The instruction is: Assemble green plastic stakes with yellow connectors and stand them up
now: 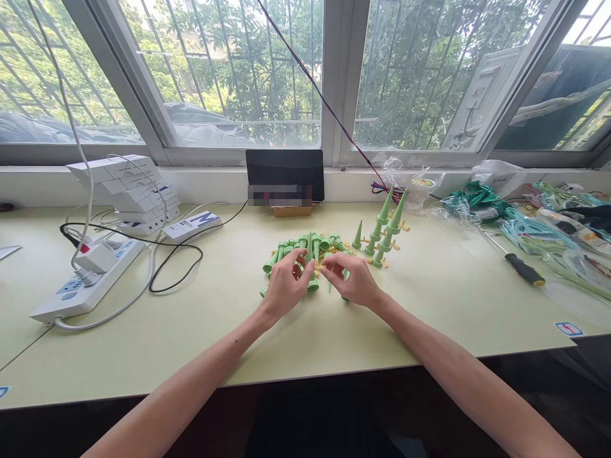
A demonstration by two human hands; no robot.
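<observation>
Close to the middle of the table, my left hand [287,280] is closed around a green plant watering spike [310,251], its pointed end up. My right hand [353,277] pinches a small yellow valve [318,268] at the side of that spike; whether the valve is seated in it I cannot tell. Just behind my hands lies a pile of green spikes [282,249] mixed with yellow valves, partly hidden by my fingers. Right of the pile, several green spikes [381,222] with yellow valves stand upright, some stacked on one another.
At left are a white power strip [102,280] with cables and stacked white boxes [143,191]. A dark tablet [285,175] leans by the window. To the right lie a screwdriver [524,270] and a heap of plastic bags and teal items [529,232].
</observation>
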